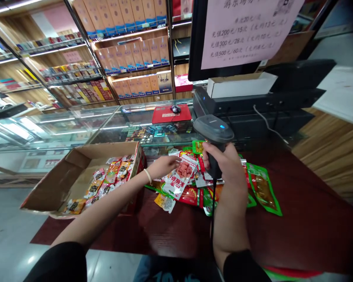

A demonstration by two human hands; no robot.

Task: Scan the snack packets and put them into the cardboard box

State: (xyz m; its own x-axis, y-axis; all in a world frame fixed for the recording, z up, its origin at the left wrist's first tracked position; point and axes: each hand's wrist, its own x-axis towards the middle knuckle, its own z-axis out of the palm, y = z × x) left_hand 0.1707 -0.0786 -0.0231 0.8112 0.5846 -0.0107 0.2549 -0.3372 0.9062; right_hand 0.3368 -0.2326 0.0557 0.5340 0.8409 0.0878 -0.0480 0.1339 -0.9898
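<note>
My right hand (225,166) is wrapped round the handle of a dark grey barcode scanner (214,131), whose head points down and left; its black cord hangs down past my wrist. My left hand (164,166) pinches a white and red snack packet (181,176) and holds it tilted just under the scanner's head. Beneath both hands a heap of red, green and orange snack packets (253,184) lies on the dark red counter (306,227). A thin bracelet circles my left wrist.
An open cardboard box (55,184) with several small packets stands at the left of the counter. Behind are a glass display case (111,125) with a red mouse pad (172,113), a till with a monitor (200,39) and a paper notice, and wall shelves of boxed goods.
</note>
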